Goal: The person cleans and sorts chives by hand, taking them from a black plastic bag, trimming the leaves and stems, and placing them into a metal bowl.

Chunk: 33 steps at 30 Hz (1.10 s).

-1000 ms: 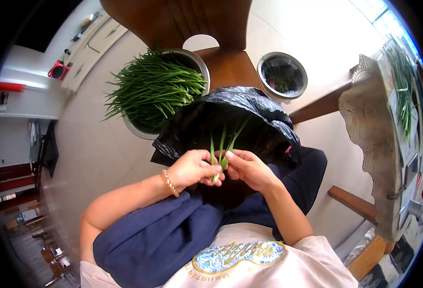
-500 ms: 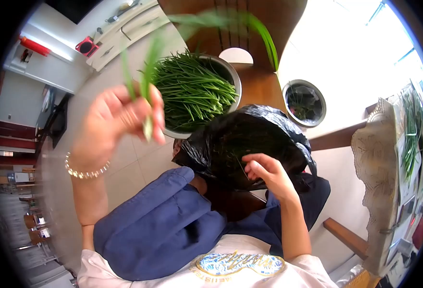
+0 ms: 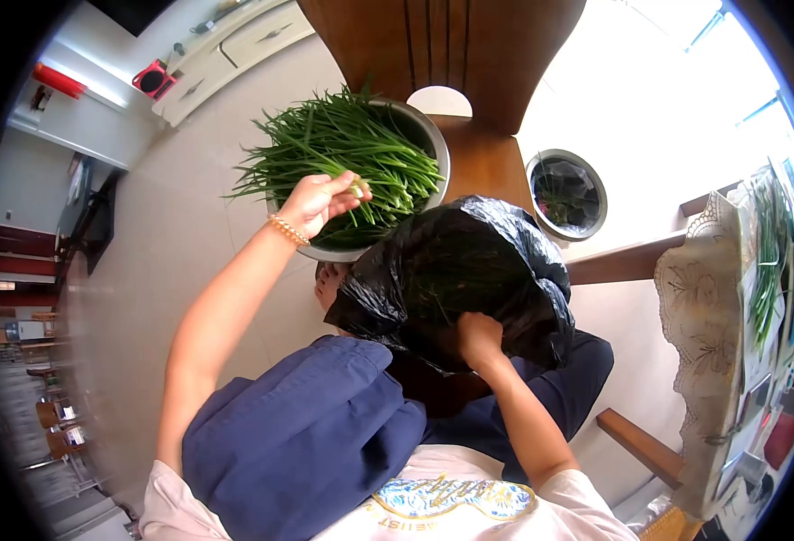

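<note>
Long green garlic chives (image 3: 361, 149) fill a metal bowl (image 3: 435, 144) on a wooden chair, their leaf tips hanging over the bowl's left rim. Above the near side of the pile, my left hand (image 3: 320, 200) pinches chives by their pale stem ends. My right hand (image 3: 480, 338) reaches into an open black plastic bag (image 3: 523, 230) between my knees. Its fingers point down into the dark bag and are hidden, so what they hold cannot be made out. Dim green strands lie inside the bag.
A wooden chair (image 3: 482, 171) stands ahead, its slatted back beyond the bowl. To its right, a round bin (image 3: 601, 198) with a dark liner sits on the floor. On the right, a lace-covered table (image 3: 685, 298) bears more long green leaves (image 3: 766, 261).
My left hand has moved right and down with the chives, from the bowl's left side to over the pile. My right hand has gone lower into the black bag.
</note>
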### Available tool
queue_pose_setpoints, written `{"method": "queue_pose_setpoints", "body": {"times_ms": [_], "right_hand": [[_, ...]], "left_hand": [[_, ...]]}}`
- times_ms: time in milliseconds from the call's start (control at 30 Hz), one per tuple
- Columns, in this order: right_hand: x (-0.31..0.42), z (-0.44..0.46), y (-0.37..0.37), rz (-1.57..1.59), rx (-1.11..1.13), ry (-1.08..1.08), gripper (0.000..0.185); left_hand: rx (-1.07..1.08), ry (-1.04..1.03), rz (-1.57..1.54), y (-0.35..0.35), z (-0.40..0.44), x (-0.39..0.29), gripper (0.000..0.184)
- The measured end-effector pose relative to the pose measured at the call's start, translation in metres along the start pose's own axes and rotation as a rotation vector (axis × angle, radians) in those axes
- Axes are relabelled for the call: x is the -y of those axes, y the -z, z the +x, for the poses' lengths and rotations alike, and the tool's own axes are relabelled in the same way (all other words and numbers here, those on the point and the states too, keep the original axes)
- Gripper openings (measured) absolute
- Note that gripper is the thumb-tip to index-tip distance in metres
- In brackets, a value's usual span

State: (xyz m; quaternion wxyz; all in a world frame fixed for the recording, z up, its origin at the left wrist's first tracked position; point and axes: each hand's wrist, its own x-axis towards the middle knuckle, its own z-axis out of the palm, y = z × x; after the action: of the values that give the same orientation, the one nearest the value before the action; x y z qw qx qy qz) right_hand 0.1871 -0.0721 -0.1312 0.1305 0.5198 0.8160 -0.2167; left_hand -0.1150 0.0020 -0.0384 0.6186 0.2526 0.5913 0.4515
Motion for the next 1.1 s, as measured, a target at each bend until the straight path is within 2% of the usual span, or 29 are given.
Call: {"method": "queue_pose_setpoints", "body": {"times_ms": [67, 133, 167, 200, 267, 333, 367, 433, 467, 533, 633, 667, 700, 733, 800, 867, 900, 1000, 1100], "right_hand": [[-0.002, -0.002, 0.001, 0.009, 0.008, 0.001, 0.007], [-0.005, -0.008, 0.007, 0.155, -0.072, 0.022, 0.006], [-0.008, -0.012, 0.013, 0.161, -0.066, 0.014, 0.006], [-0.009, -0.017, 0.025, 0.463, -0.059, 0.004, 0.009], [-0.019, -0.024, 0.034, 0.993, 0.008, 0.034, 0.019], [-0.022, -0.038, 0.057, 1.197, 0.13, -0.022, 0.015], [-0.025, -0.046, 0.067, 1.2, 0.121, -0.031, 0.015], [-0.028, -0.061, 0.083, 1.514, 0.242, 0.0, 0.015], [-0.033, -0.07, 0.09, 1.516, 0.236, -0.001, 0.015], [-0.04, -0.086, 0.101, 1.617, 0.272, 0.067, 0.015], [-0.055, -0.11, 0.126, 1.618, 0.372, 0.176, 0.016], [-0.073, -0.12, 0.141, 1.602, 0.326, 0.239, 0.016], [-0.079, -0.127, 0.152, 1.653, 0.322, 0.282, 0.015], [-0.087, -0.135, 0.162, 1.613, 0.241, 0.307, 0.014], [-0.115, -0.162, 0.197, 1.427, -0.16, 0.152, 0.013], [-0.148, -0.188, 0.226, 1.183, -0.58, 0.095, 0.009], [-0.164, -0.193, 0.24, 1.104, -0.701, -0.011, 0.01], [-0.22, -0.199, 0.273, 0.9, -0.946, -0.191, 0.016], [-0.275, -0.193, 0.288, 0.836, -1.058, -0.365, 0.021]], "left_hand": [[0.069, 0.2, 0.075, -0.007, -0.002, -0.002, 0.044], [0.076, 0.239, 0.352, -0.017, -0.017, -0.012, 0.049], [0.071, 0.147, 0.509, -0.022, -0.025, -0.015, 0.045], [0.024, -0.007, 0.623, -0.026, -0.031, -0.018, 0.034], [-0.11, -0.444, 0.7, -0.048, -0.054, -0.025, 0.025], [-0.129, -0.613, 0.712, -0.08, -0.087, -0.037, 0.018], [-0.031, -0.59, 0.731, -0.098, -0.106, -0.041, 0.017], [0.148, -0.54, 0.792, -0.119, -0.133, -0.041, 0.016], [0.228, -0.517, 0.838, -0.13, -0.143, -0.038, 0.015], [0.315, -0.343, 0.729, -0.135, -0.151, -0.02, 0.014], [0.36, -0.286, 0.864, -0.133, -0.152, -0.01, 0.013], [0.393, -0.341, 0.879, -0.142, -0.139, -0.011, 0.013], [0.379, -0.283, 0.873, -0.137, -0.145, -0.009, 0.013], [0.365, -0.224, 0.868, -0.129, -0.155, -0.007, 0.013], [0.398, -0.197, 0.851, -0.13, -0.152, -0.004, 0.012], [0.369, -0.247, 0.834, -0.138, -0.159, -0.004, 0.011], [0.359, -0.227, 0.816, -0.139, -0.159, -0.005, 0.012], [0.353, -0.198, 0.773, -0.142, -0.157, -0.005, 0.013], [0.36, -0.19, 0.793, -0.14, -0.156, -0.005, 0.011]]}}
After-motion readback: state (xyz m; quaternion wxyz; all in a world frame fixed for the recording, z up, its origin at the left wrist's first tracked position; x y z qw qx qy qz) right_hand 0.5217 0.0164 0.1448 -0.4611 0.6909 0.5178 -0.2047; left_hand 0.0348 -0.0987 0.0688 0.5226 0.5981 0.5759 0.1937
